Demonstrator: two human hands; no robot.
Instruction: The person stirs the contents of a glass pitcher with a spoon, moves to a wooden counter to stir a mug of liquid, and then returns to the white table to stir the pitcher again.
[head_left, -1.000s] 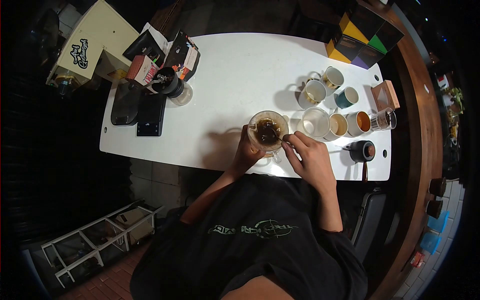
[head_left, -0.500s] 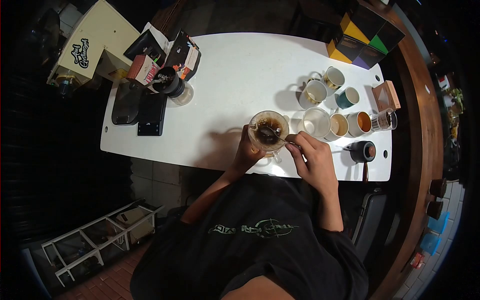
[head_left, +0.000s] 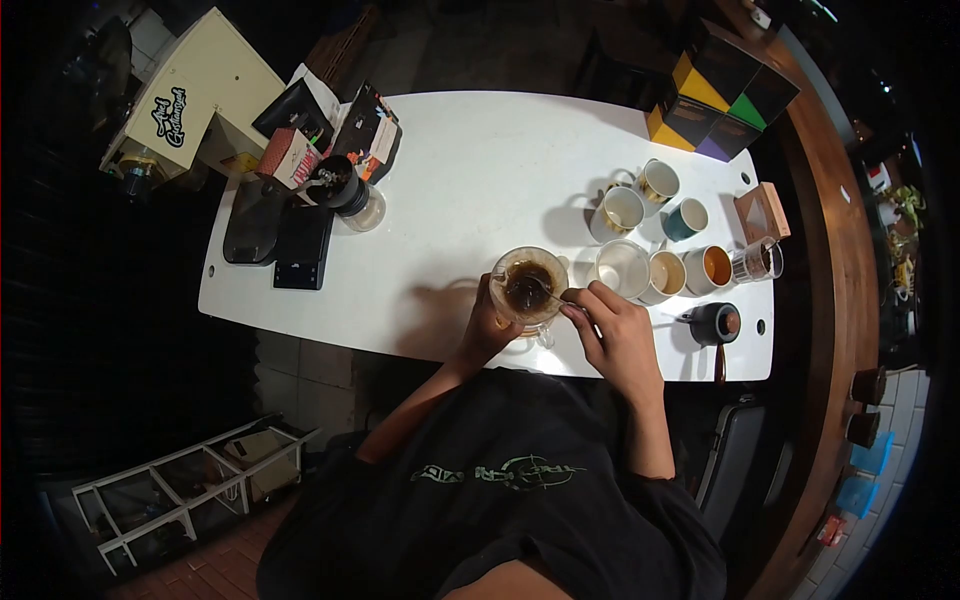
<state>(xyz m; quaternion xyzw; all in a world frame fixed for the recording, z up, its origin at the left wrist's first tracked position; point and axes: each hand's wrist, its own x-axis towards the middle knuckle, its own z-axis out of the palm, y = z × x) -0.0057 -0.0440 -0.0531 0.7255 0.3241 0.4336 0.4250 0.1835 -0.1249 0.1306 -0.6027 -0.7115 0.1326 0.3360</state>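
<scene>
My left hand is wrapped around the left side of a coffee dripper near the table's front edge. Wet, dark coffee fills the paper-lined cone. Beneath it, mostly hidden, is a glass server, whose clear handle shows. From the right, my right hand pinches the handle of a metal spoon, and the spoon's tip dips into the coffee. A wide clear glass vessel stands just beyond my right hand.
Several cups, including a teal cup and an orange-lined cup, stand at right on the white table. A small black pot sits near the front right. At left are a hand grinder and a black scale.
The camera view has tilted, so the table and things appear lower. The spoon has shifted slightly inside the dripper; both hands keep their grips.
</scene>
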